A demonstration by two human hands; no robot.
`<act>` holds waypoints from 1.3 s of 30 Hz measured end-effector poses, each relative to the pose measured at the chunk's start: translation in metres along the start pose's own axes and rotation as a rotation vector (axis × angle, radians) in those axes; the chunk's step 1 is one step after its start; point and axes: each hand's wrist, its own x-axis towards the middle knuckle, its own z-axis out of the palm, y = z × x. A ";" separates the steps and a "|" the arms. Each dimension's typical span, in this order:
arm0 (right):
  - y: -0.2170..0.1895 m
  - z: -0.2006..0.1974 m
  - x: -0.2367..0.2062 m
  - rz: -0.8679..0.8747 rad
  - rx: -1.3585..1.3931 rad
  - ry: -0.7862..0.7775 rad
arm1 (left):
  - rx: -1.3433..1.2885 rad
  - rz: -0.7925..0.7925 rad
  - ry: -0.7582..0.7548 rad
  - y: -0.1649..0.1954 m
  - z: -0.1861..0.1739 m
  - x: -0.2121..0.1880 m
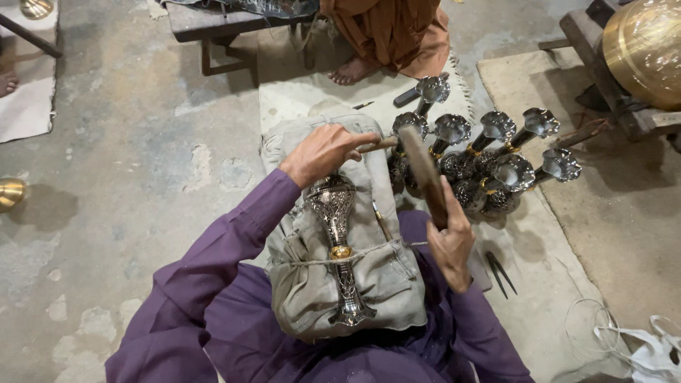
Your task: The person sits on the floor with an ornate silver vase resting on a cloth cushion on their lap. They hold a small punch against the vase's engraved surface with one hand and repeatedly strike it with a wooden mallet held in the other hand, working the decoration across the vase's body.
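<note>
We see a shiny silver vase [337,245] lying tied on a grey cloth pad [386,280] in our lap. Our left hand [323,152] pinches a thin punch [378,145] over its top, and our right hand [450,241] grips a wooden mallet [424,174]. Past the pad's far edge, more silver vases [489,167] lie on the mat [553,262].

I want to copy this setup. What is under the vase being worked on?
The vase lies on a grey cloth cushion, tied down by a cord at its gold band. The cushion rests on the person's lap; what fills it is hidden.
</note>
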 end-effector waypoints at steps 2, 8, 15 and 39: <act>0.002 0.003 0.002 -0.035 0.262 0.045 | -0.082 0.063 0.084 -0.002 -0.004 -0.002; -0.002 -0.001 0.005 -0.001 0.086 0.046 | -0.067 0.021 0.040 0.003 -0.012 -0.005; 0.004 -0.004 0.008 0.002 -0.024 0.007 | -0.065 0.027 0.075 0.002 -0.017 -0.008; 0.006 -0.011 0.023 -0.159 -0.019 -0.024 | -0.103 0.001 0.130 -0.013 -0.004 -0.022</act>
